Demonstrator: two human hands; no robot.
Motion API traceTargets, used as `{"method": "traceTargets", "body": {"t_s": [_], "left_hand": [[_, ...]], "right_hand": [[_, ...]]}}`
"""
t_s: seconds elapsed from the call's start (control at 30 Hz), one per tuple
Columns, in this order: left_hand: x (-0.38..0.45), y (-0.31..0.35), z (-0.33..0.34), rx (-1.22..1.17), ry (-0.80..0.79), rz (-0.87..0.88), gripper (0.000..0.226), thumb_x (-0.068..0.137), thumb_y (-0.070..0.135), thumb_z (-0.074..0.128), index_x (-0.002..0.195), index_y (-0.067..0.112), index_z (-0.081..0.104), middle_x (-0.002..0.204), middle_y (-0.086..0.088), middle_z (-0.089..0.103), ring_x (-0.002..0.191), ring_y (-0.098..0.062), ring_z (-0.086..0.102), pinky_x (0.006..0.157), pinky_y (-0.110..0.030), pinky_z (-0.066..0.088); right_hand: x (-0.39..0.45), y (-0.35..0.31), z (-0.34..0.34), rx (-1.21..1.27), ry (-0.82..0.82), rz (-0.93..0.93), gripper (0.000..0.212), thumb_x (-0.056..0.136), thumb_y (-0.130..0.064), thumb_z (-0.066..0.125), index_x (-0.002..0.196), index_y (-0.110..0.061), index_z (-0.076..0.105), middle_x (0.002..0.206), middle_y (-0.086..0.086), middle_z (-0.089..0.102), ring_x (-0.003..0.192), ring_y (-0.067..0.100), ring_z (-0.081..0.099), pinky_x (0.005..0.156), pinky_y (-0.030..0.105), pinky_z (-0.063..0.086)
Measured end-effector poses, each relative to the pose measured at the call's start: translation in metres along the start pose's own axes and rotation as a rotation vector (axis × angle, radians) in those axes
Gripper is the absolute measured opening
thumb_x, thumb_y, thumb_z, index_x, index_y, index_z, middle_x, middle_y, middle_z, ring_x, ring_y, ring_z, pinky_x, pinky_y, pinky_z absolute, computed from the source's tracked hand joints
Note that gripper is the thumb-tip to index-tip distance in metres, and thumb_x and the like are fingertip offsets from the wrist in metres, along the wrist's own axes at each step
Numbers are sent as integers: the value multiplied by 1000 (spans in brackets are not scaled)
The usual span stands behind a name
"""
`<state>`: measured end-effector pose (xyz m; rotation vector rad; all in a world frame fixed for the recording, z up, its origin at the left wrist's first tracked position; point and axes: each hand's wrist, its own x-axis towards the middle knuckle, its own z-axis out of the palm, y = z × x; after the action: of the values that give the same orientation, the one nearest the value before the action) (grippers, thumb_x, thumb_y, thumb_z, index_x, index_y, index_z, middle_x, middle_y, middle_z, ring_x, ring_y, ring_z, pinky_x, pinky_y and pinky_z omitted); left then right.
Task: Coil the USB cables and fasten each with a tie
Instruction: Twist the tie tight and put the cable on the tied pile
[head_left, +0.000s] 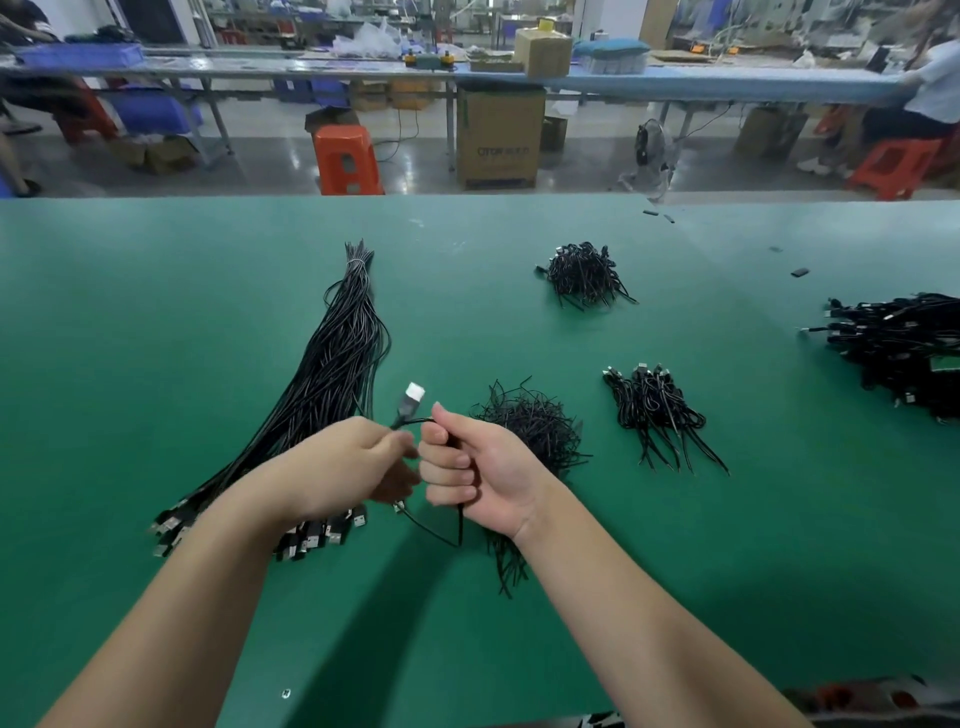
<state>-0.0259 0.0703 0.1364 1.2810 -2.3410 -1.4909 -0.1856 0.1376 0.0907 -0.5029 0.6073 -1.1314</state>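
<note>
With my left hand (358, 457) pinching one thin black USB cable (415, 421) just below its silver-tipped plug (412, 399) and my right hand (467, 467) fisted round the same cable's folds, I was mid-coil above the green tabletop (156, 322), the free end looping down at 6 o'clock. One long bundle of uncoiled black cables (332, 374) lay at 10 o'clock, so I judged most of the job undone. I counted two small heaps of coiled, tied cables, at 1 (584, 273) and 3 o'clock (657, 410), one loose pile of black wire ties (535, 431) beside my right hand, and a bigger tangled cable mound (898, 343) far right.
</note>
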Motion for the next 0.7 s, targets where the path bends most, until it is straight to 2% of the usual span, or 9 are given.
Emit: {"method": "traceTargets", "body": {"t_s": [0.13,0.23,0.3,0.37,0.43,0.5,0.57,0.63,0.7], "left_hand": [[7,-1,10,-151,339,173,36,108,29,37,107,21,72,100,2,77,98,-7,71,95,-30,52],[16,8,31,-657,389,228,39,110,29,32,117,9,65,105,-5,76,103,-16,72,91,-30,55],[22,17,29,-1045,383,248,44,110,29,27,114,0,60,100,-13,76,97,-24,74,80,-29,60],[26,21,15,-1324,375,248,41,110,29,29,104,3,60,78,-6,73,73,-17,73,61,-24,57],[27,20,0,-1416,291,229,34,108,29,36,93,10,60,62,6,56,45,-5,52,42,-17,42],[22,15,-7,-1341,105,233,32,104,29,40,85,14,61,57,10,43,34,-2,32,35,-17,29],[16,8,-13,-1093,-60,260,37,101,29,42,81,12,68,51,5,40,29,-2,24,34,-18,25],[10,0,-19,-745,-201,297,41,101,27,42,89,2,73,49,-7,48,28,-5,24,37,-17,21],[5,-3,-26,-425,-322,269,42,101,29,45,102,-2,73,59,-16,61,31,-10,26,37,-16,20]], "right_hand": [[1,7,10,-74,36,-26,42,106,-41,41,70,-21,51,52,-9,28,41,4,22,40,17,19],[6,14,19,-58,34,-32,42,105,-45,42,70,-22,49,50,-9,27,41,4,20,39,16,21],[7,21,20,-11,10,-19,42,104,-44,42,69,-22,47,49,-10,27,41,4,20,39,15,19],[7,30,18,49,-8,-7,43,104,-43,41,66,-22,46,48,-10,26,43,7,14,40,17,16],[7,36,15,115,-35,-15,43,103,-42,41,65,-22,46,50,-10,22,47,9,11,41,18,14],[7,37,10,169,-75,-21,43,104,-41,41,65,-22,45,51,-9,20,48,9,13,41,19,14],[7,35,4,194,-93,-15,43,105,-38,40,66,-21,46,49,-9,25,48,9,15,40,18,16],[6,32,-2,178,-77,-5,42,105,-35,40,66,-21,48,47,-10,29,46,8,15,39,17,18],[5,29,-8,142,-41,-17,40,103,-35,42,66,-22,49,47,-11,27,44,7,14,38,17,17]]}}
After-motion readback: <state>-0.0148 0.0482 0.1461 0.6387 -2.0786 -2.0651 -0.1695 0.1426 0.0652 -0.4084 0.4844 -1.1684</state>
